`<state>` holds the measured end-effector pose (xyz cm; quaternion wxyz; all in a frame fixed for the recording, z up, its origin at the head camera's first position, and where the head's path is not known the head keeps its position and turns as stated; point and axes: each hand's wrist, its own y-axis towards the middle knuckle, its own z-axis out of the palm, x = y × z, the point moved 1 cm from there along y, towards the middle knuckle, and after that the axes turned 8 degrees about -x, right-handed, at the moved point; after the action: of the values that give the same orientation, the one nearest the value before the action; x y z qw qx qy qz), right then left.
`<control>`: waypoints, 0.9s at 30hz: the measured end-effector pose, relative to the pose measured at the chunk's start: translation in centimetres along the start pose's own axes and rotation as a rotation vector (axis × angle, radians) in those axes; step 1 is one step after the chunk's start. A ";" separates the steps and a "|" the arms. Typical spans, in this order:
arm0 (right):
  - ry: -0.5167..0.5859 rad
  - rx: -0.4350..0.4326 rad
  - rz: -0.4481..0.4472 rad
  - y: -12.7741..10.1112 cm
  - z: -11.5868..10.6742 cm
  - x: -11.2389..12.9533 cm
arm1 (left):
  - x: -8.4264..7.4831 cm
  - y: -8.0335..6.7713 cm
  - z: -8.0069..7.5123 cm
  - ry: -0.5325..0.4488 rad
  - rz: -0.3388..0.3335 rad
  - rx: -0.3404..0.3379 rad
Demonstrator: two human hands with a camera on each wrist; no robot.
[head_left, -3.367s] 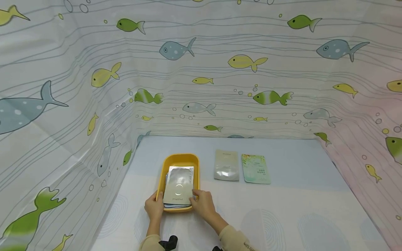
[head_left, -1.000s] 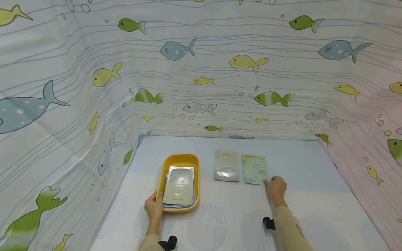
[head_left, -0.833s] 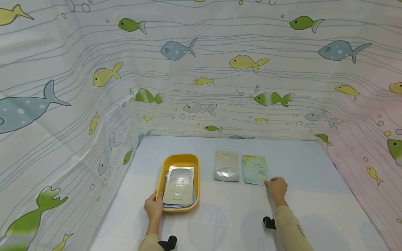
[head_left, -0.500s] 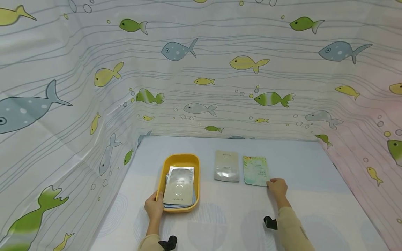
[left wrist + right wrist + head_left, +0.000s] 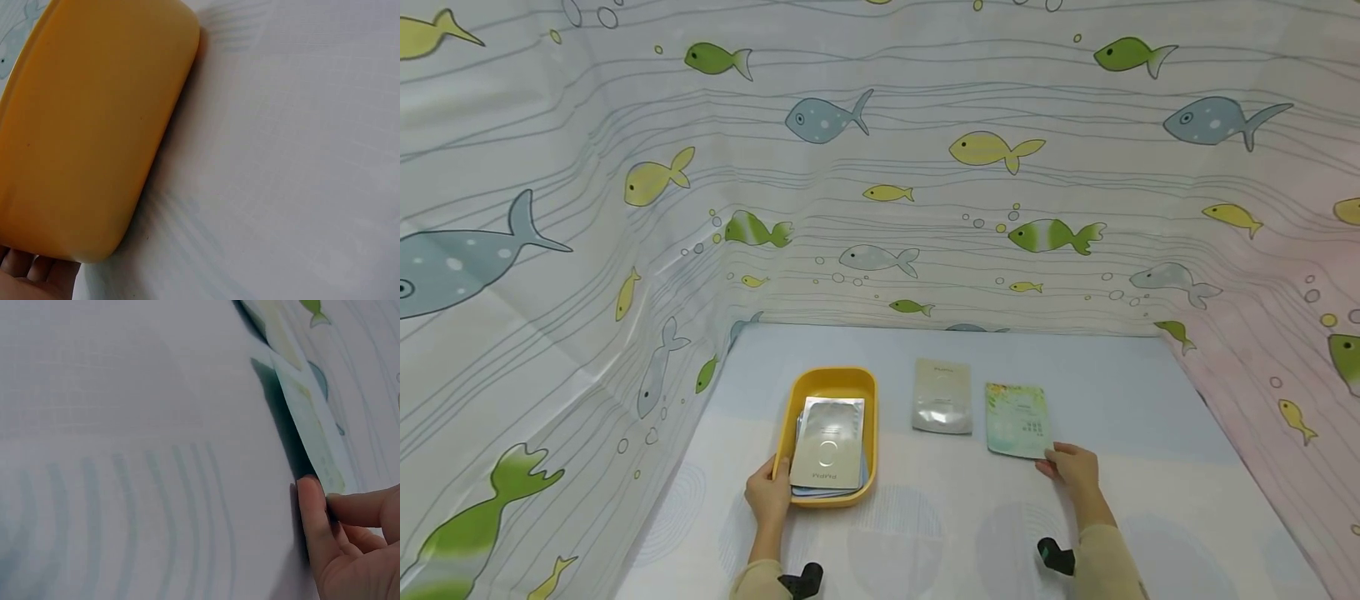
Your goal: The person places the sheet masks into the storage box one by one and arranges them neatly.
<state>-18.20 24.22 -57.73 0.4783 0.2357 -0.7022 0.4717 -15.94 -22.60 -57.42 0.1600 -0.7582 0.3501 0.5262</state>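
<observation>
— Green packet (image 5: 1018,420), is that the one being lifted?

— Yes. The right hand (image 5: 1072,469) pinches it at its near right corner, thumb and fingers closed on the edge. In the right wrist view the packet (image 5: 304,419) stands tilted on its edge, with a dark shadow under it, so the near side is off the cloth (image 5: 1075,367). It sits to the right of the silver packet (image 5: 942,395), a little apart from it and nearer to the person.

— How will it handle, do you think?

— I judge it is light and thin, a flat sealed pouch. It looks half stiff: it holds its shape when tilted, but it may bend if taken only by one corner. The surface seems smooth, so it can slip between the fingers. A grip on the sealed edge looks safer to me than on the middle.

— And how does it look?

— Pale green, with leaves printed at the top and small dark marks in rows lower down. I cannot read them.

— What about the other hand?

— The left hand (image 5: 767,497) grasps the near left corner of the yellow tray (image 5: 833,381); in the left wrist view only fingertips (image 5: 28,267) show under its wall (image 5: 87,137). Inside the tray lies a stack of packets (image 5: 828,451), a silver one on top.
</observation>
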 end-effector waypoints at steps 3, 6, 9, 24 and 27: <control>0.084 0.041 0.037 -0.4 -0.2 -0.3 | -0.1 0.0 -0.1 -0.001 -0.003 0.001; 0.149 0.064 0.064 -0.7 -0.3 -0.5 | -0.2 0.0 -0.1 -0.001 -0.004 -0.001; 0.199 0.074 0.078 -1.0 -0.4 -0.7 | -0.1 0.0 -0.1 -0.002 -0.006 0.001; 0.223 0.063 0.062 -2.3 -0.7 -1.2 | -0.2 0.0 -0.2 0.015 -0.011 0.015; 0.235 0.072 0.057 -2.7 -0.6 -0.9 | -0.2 0.0 -0.2 0.012 -0.006 0.010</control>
<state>-15.40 23.47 -57.27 0.5350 0.1759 -0.6303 0.5343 -15.84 -22.68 -57.09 0.1632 -0.7616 0.3512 0.5196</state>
